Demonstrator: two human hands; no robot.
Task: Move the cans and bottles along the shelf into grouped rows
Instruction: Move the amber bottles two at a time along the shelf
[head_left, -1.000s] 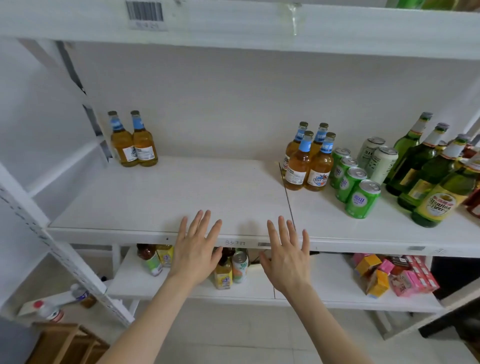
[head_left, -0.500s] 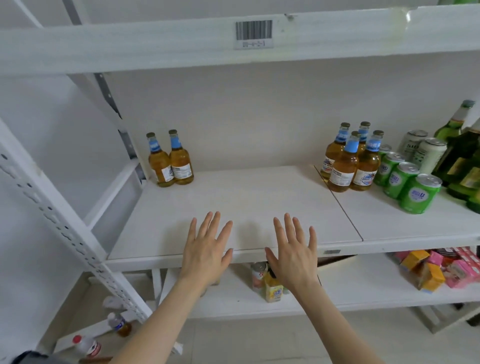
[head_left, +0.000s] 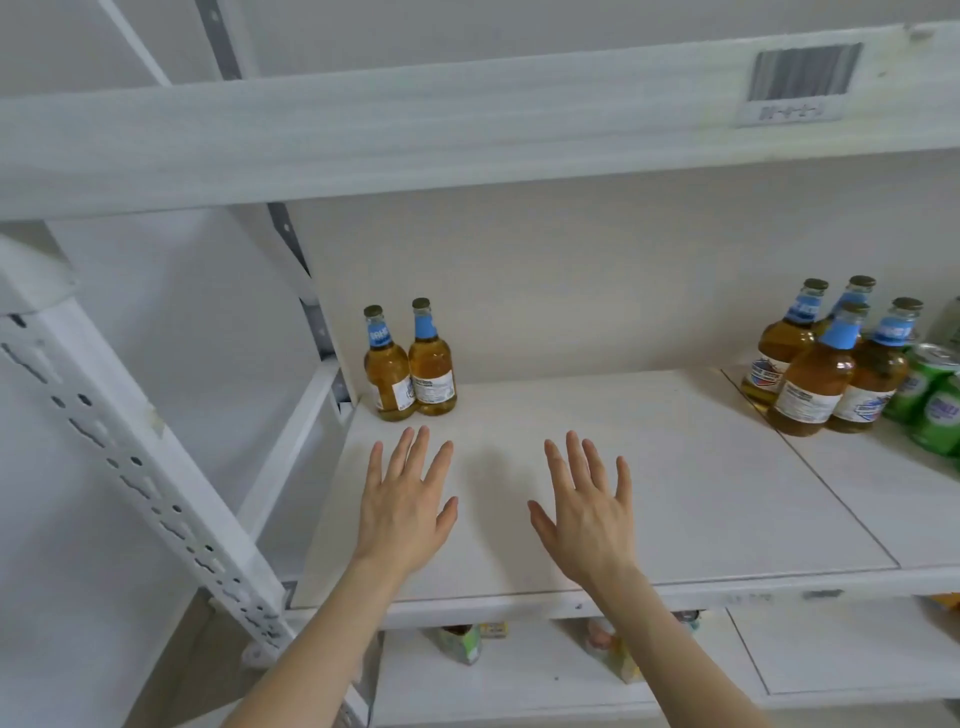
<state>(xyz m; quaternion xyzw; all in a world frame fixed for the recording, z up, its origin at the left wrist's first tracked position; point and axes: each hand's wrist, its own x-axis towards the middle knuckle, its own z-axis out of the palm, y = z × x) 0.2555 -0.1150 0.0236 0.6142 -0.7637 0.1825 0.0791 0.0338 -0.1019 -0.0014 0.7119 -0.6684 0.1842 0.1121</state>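
White shelf (head_left: 701, 493): two amber bottles (head_left: 410, 364) paired at eleven o'clock, a four-bottle cluster (head_left: 826, 369) and seemingly green cans (head_left: 932, 397) left at two; your left hand (head_left: 405, 509) and right hand (head_left: 587, 514) spread flat, empty.

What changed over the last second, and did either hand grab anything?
Both hands moved forward from the shelf front edge, in over its board toward the two amber bottles at the back left. The left hand and right hand are open, holding nothing. The camera swung left; bottles and green cans stayed put.
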